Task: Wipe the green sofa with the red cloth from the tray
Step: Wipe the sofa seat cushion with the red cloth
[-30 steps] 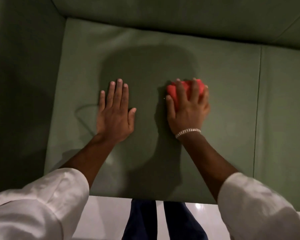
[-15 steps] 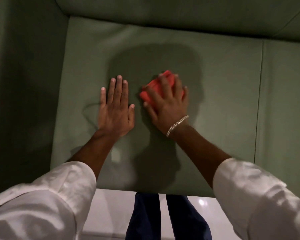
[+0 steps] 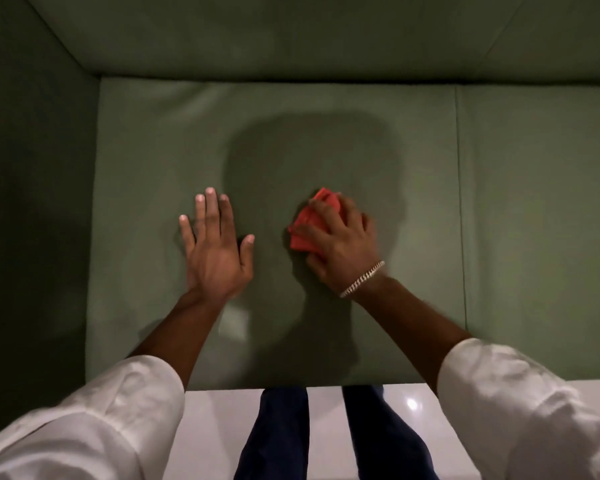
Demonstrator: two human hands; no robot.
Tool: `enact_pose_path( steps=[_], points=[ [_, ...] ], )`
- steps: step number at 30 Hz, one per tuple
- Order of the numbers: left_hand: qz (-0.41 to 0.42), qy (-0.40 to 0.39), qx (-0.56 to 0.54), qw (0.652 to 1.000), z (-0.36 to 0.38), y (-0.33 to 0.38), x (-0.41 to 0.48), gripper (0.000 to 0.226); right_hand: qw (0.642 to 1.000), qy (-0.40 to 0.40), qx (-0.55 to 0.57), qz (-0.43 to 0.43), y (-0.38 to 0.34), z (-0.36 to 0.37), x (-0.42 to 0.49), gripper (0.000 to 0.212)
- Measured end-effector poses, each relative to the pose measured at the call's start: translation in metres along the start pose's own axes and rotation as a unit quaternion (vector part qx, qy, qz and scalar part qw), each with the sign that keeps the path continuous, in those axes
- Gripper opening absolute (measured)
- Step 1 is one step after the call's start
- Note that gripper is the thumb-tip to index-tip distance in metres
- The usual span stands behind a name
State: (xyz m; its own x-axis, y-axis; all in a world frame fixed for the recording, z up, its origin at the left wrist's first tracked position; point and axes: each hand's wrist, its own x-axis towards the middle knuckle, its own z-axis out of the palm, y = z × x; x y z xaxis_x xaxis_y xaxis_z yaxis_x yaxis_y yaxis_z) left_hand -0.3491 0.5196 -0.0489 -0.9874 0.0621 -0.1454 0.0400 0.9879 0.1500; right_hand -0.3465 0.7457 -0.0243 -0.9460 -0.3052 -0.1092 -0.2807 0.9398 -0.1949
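Under the right hand (image 3: 340,244), near the middle of the seat cushion (image 3: 413,306), lies the red cloth (image 3: 309,225), bunched into a wad. The fingers (image 3: 326,216) are spread over it and curled down at its edges, pressing it flat against the cushion, so the hand is grasping the cloth rather than resting loose; a bracelet (image 3: 362,279) sits at that wrist. Left of the cloth and well apart from it, the left hand (image 3: 215,251) lies palm-down on the same cushion, fingers straight and holding nothing, seemingly as a brace.

As a judgement of progress: the cloth is already out of the tray, which is not in view, and wiping of the green sofa (image 3: 291,50) is under way on this one cushion. The cushion to the right past the seam (image 3: 459,202), the backrest and the armrest at the left carry no sign either way, so how much has been covered cannot be told.

Against the picture half a second earlier, the right hand and cloth have swung away from the left hand, back toward the cushion's middle, after nearly touching it. The left hand has stayed in much the same spot.
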Motion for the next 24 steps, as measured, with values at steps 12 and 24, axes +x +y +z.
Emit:
enact_pose_path(
  steps=[12,24],
  points=[
    [0.13,-0.049,-0.064,0.988,-0.014,0.247,0.023,0.077,0.975,0.068,0.068,0.198,0.213,-0.058,-0.127,0.053],
    [0.198,-0.058,-0.003,0.979,0.062,0.469,0.046,0.076,0.908,0.183,0.09,0.366,0.422,-0.071,-0.186,0.045]
  ],
)
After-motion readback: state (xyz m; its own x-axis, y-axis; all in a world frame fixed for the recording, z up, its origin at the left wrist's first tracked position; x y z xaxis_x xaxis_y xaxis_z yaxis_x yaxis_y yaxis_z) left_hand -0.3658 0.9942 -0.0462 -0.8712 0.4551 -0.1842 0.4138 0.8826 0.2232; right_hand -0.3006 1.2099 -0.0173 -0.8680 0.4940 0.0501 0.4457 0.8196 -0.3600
